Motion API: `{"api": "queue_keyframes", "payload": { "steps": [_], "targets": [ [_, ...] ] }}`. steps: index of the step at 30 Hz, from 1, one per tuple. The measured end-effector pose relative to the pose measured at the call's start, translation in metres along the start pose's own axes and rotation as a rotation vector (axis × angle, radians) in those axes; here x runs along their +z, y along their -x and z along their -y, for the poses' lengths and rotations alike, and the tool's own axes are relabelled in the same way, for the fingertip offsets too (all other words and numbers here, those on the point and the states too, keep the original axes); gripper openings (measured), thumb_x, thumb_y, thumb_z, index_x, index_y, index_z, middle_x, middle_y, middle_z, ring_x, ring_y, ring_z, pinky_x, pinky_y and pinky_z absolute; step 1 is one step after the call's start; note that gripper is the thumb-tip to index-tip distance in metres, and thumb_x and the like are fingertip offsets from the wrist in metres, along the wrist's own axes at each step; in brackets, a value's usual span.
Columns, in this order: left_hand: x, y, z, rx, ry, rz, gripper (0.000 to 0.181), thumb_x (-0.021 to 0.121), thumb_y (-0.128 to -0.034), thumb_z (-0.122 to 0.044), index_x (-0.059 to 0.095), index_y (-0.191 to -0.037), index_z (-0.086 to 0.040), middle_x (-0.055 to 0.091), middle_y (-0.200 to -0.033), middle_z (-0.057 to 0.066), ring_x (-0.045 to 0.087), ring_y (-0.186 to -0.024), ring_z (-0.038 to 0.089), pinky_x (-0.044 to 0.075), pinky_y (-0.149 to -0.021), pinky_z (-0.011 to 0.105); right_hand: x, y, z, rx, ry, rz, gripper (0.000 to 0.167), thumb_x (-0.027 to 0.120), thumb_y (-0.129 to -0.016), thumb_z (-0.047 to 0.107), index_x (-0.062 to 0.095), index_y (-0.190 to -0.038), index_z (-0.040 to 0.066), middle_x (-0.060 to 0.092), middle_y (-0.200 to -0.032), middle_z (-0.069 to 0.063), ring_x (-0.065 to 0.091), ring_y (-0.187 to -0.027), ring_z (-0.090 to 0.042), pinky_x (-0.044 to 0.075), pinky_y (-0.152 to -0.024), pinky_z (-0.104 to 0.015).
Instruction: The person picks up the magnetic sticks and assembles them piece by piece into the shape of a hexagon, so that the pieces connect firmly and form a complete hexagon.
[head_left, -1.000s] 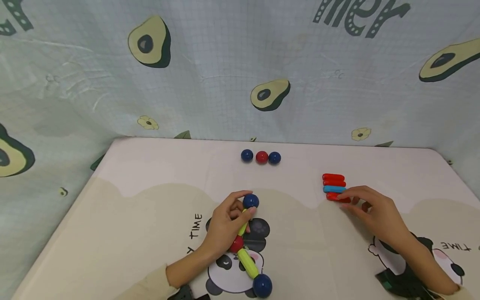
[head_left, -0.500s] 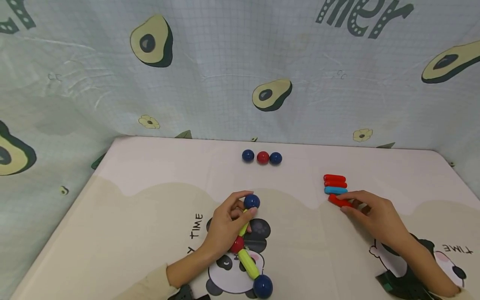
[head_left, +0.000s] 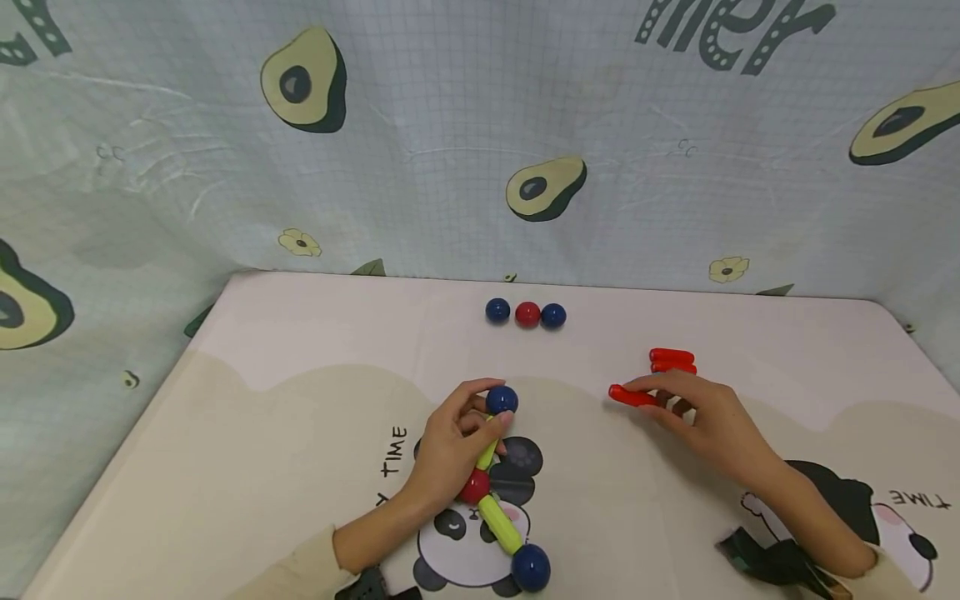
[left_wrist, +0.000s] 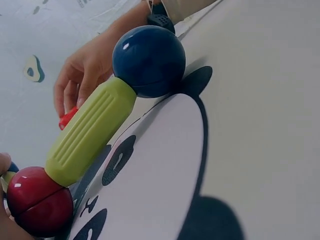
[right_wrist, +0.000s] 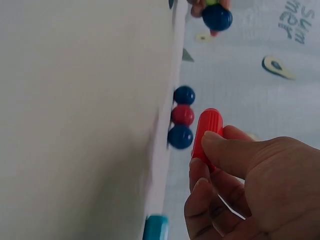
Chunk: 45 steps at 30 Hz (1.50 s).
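My left hand grips a chain of balls and rods near its far end, thumb and fingers about the blue ball there and the yellow-green rod below it. A red ball joins that rod to a second yellow-green rod, which ends in another blue ball nearer me. Between thumb and fingers, my right hand pinches a red rod. It holds this rod above the table, to the right of the chain and apart from it.
Two red rods lie at the right of the table, partly behind my right hand. A blue rod shows in the right wrist view. Toward the back edge sit two blue balls with a red ball between them. A patterned curtain hangs behind.
My right hand has picked the nearest red rod off the row and carried it left, toward the chain. My left hand and the chain have barely moved.
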<state>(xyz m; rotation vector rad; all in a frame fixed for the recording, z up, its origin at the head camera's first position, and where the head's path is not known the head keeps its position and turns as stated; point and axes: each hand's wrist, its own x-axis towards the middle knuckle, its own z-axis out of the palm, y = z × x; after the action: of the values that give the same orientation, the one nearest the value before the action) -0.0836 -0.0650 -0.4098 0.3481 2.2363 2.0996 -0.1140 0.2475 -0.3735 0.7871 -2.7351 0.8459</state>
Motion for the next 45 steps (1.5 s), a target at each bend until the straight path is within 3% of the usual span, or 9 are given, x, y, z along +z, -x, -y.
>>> {"api": "queue_keyframes", "payload": {
  "steps": [19, 31, 45],
  "targets": [
    [-0.002, -0.002, -0.003, -0.074, 0.032, 0.004, 0.042, 0.063, -0.0938, -0.019, 0.051, -0.133, -0.013, 0.062, -0.088, 0.010, 0.065, -0.070, 0.019, 0.048, -0.067, 0.021, 0.027, -0.042, 0.050, -0.080, -0.116, 0.103, 0.045, 0.078, -0.079, 0.005, 0.066, -0.118, 0.023, 0.065, -0.105, 0.011, 0.054, -0.081, -0.005, 0.051, -0.064, -0.023],
    [-0.003, -0.003, -0.001, -0.080, 0.056, 0.015, 0.042, 0.063, -0.0941, -0.019, 0.050, -0.133, -0.013, 0.061, -0.088, 0.015, 0.065, -0.071, 0.020, 0.048, -0.068, 0.021, 0.032, -0.053, 0.061, -0.105, -0.136, 0.151, 0.042, 0.077, -0.080, 0.008, 0.067, -0.117, 0.023, 0.063, -0.099, 0.013, 0.053, -0.079, -0.005, 0.049, -0.064, -0.022],
    [-0.003, -0.003, -0.001, -0.077, 0.053, 0.020, 0.041, 0.063, -0.0941, -0.021, 0.050, -0.132, -0.011, 0.061, -0.087, 0.014, 0.064, -0.071, 0.020, 0.047, -0.066, 0.020, 0.034, -0.063, 0.063, -0.150, -0.156, 0.148, 0.040, 0.076, -0.080, 0.003, 0.067, -0.116, 0.018, 0.063, -0.095, 0.009, 0.052, -0.077, -0.007, 0.048, -0.061, -0.024]
  ]
}}
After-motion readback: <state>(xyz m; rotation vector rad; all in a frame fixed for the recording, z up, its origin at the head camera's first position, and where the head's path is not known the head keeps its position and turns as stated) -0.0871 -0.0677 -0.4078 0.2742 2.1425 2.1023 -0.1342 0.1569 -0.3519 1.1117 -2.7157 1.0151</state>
